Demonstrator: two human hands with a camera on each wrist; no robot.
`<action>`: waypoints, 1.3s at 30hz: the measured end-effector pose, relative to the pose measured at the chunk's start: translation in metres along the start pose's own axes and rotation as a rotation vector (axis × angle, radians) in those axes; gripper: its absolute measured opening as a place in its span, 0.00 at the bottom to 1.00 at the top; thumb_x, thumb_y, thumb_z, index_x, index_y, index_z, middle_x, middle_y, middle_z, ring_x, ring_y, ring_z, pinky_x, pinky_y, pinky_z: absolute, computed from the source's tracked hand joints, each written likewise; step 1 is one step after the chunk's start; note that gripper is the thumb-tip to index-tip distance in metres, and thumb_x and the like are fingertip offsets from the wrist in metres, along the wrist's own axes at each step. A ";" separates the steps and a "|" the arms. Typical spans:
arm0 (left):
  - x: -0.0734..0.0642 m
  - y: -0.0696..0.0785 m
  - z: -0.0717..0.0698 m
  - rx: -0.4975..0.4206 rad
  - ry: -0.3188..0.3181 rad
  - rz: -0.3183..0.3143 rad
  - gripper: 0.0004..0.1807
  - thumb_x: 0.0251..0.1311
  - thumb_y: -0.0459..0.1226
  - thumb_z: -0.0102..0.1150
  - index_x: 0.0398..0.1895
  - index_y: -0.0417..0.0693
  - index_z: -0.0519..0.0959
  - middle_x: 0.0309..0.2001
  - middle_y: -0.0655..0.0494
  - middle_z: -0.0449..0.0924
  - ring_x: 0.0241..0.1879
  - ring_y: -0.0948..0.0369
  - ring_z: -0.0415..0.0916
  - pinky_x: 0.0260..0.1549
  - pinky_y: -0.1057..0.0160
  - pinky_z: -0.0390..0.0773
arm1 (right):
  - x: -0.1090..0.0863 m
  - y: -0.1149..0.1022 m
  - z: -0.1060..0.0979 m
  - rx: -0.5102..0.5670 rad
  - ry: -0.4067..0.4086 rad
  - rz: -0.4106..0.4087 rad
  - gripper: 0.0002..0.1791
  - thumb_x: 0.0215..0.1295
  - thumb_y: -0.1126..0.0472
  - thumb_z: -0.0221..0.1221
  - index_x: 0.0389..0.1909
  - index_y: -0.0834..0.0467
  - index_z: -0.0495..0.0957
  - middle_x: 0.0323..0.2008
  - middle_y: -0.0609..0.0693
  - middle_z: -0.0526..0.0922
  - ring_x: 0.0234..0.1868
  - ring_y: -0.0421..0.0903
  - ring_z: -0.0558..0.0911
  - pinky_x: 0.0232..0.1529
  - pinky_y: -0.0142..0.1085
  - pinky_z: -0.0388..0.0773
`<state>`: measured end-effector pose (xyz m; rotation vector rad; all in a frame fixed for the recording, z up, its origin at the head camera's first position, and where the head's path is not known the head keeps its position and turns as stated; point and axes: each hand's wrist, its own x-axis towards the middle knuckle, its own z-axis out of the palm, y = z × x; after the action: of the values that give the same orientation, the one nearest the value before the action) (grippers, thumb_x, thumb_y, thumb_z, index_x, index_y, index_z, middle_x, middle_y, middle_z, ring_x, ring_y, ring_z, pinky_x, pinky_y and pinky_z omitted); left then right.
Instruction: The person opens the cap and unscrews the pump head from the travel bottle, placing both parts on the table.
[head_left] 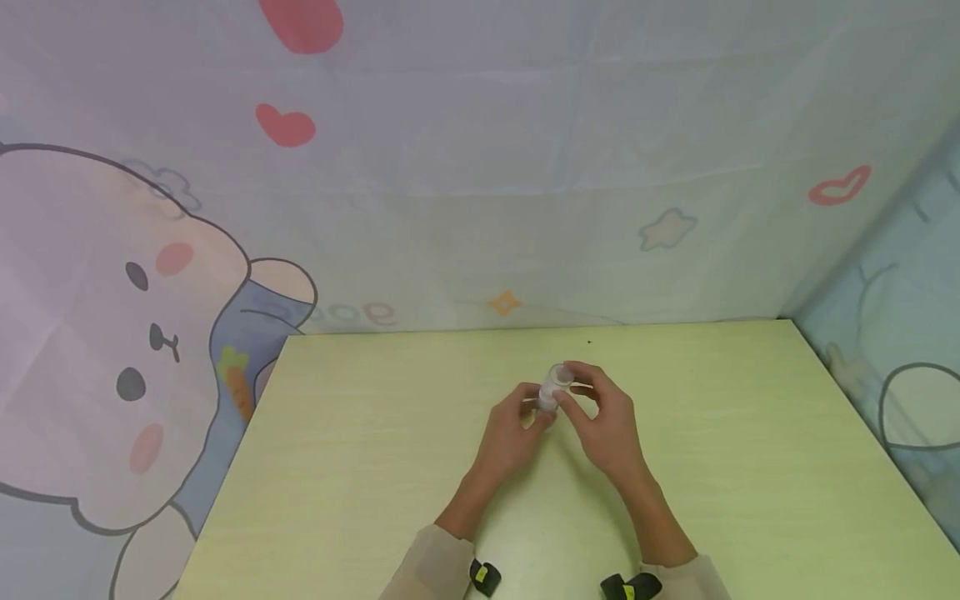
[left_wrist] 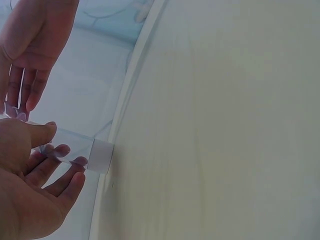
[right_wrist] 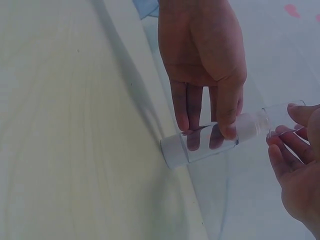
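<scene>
"Where's the bottle (head_left: 548,399), seen from the head?"

"Over the table (head_left: 360,450), about midway between its left and right edges, nearer the far edge. The left hand (head_left: 513,432) grips it low down; the right hand (head_left: 611,427) pinches a clear top piece (head_left: 560,376) with thumb and fingers."

"What's around them?"

"A printed cloth (head_left: 480,150) hangs behind the far edge, with red hearts and a big cartoon animal. A dark speck (head_left: 589,342) lies close to that edge. Both forearms wear pale sleeves (head_left: 435,562) and black bands."

"And from the left wrist?"

"The left hand's thumb and fingers curl round the clear body, beside the white base (left_wrist: 101,156). The right hand hangs beyond, fingers down at the other end."

"The right wrist?"

"There the left hand clasps the body between base and white collar (right_wrist: 246,127). Past the collar, in line with the bottle, the right hand holds the clear piece."

"Does the base touch the table?"

"I can't tell from here."
</scene>
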<state>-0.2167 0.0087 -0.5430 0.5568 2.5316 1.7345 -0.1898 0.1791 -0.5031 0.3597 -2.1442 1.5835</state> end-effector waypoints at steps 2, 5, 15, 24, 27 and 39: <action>0.000 0.000 0.000 -0.004 -0.003 -0.003 0.17 0.75 0.41 0.65 0.62 0.53 0.78 0.62 0.56 0.83 0.62 0.53 0.82 0.65 0.51 0.78 | 0.000 -0.002 0.000 -0.007 0.012 -0.002 0.22 0.68 0.70 0.69 0.62 0.62 0.80 0.56 0.55 0.86 0.57 0.53 0.84 0.59 0.37 0.82; 0.000 0.000 0.000 -0.001 -0.005 -0.005 0.17 0.75 0.41 0.66 0.62 0.53 0.78 0.62 0.57 0.83 0.62 0.53 0.82 0.65 0.51 0.78 | 0.000 -0.010 0.000 -0.004 0.024 -0.005 0.22 0.67 0.74 0.68 0.61 0.66 0.80 0.55 0.60 0.86 0.56 0.57 0.83 0.58 0.29 0.80; -0.002 0.006 -0.002 -0.007 -0.022 -0.007 0.18 0.75 0.41 0.65 0.64 0.50 0.77 0.64 0.51 0.82 0.63 0.47 0.82 0.65 0.46 0.78 | 0.000 -0.036 -0.004 -0.011 0.031 0.019 0.20 0.69 0.73 0.67 0.61 0.68 0.79 0.55 0.59 0.85 0.56 0.56 0.83 0.60 0.33 0.81; -0.002 0.004 -0.002 0.001 -0.019 -0.015 0.19 0.75 0.42 0.66 0.64 0.50 0.77 0.63 0.52 0.83 0.62 0.48 0.82 0.65 0.44 0.78 | 0.000 -0.035 -0.006 -0.008 0.032 0.032 0.20 0.69 0.73 0.68 0.61 0.67 0.79 0.55 0.60 0.85 0.57 0.57 0.83 0.60 0.37 0.81; -0.002 0.004 -0.002 0.003 -0.023 -0.020 0.19 0.75 0.42 0.65 0.65 0.51 0.77 0.64 0.52 0.82 0.62 0.48 0.82 0.65 0.44 0.78 | 0.001 -0.041 -0.008 0.002 0.031 0.032 0.20 0.68 0.74 0.68 0.60 0.68 0.79 0.55 0.61 0.86 0.56 0.59 0.83 0.60 0.50 0.82; -0.002 0.003 -0.002 0.010 -0.019 -0.032 0.19 0.75 0.42 0.65 0.65 0.51 0.77 0.64 0.52 0.83 0.63 0.49 0.82 0.65 0.44 0.78 | 0.002 -0.041 -0.010 0.011 0.030 0.021 0.20 0.68 0.75 0.68 0.59 0.71 0.79 0.54 0.64 0.85 0.57 0.61 0.83 0.59 0.57 0.80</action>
<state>-0.2142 0.0070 -0.5395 0.5273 2.5239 1.6987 -0.1708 0.1760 -0.4652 0.3162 -2.1238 1.6026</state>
